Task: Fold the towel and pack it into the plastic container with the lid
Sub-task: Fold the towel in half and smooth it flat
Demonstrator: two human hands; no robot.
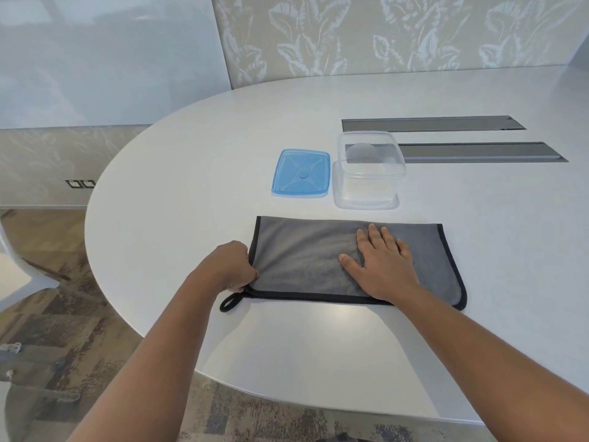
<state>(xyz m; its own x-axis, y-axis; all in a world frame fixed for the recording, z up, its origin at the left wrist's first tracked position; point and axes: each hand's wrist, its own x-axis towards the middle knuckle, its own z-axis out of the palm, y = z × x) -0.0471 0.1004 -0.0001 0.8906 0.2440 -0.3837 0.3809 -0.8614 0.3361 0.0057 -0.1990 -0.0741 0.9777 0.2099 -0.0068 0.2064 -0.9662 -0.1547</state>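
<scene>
soft grey towel (pixel 302 260) — flat rectangle

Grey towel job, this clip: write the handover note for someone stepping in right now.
Left hand: fingers pinch the left edge of the grey black-trimmed towel.
Right hand: flat, pressing the towel's middle.
Towel lies as a long rectangle on the white oval table, apparently folded once.
Clear square plastic container stands open behind it; blue square lid lies to its left.
Left: fold smaller, pack it in, fit the lid.
</scene>
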